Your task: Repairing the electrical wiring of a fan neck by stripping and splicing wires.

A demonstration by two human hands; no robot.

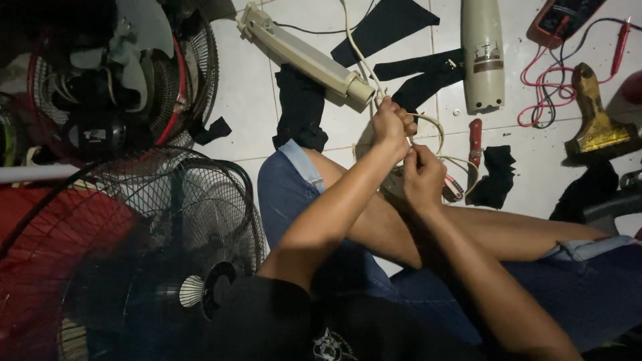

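Nearest the camera, the person sits on the floor in denim shorts, one bare knee (374, 220) raised under the forearms. To the left a black fan grille (194, 220) stands close by, with a red fan guard (47, 267) beside it.

Above the knee both hands meet over a cream cable (438, 127). The left hand (391, 127) is closed around the cable where it comes out of a long cream housing (304, 57); the right hand (422, 175) pinches the cable's end, or a small tool at it; which one is too small to tell. The step looks like work on the wire ends, stripping or joining them. The next move would call for a firm hold with the left hand and a fine, steady pinch with the right.

Beyond the hands, the white tiled floor (247, 93) carries a red-handled tool (475, 140), black cloth scraps (301, 107), a cream fan column (483, 53), a meter with red leads (565, 17) and a brass-coloured scraper (595, 120). The room is dim at its edges.
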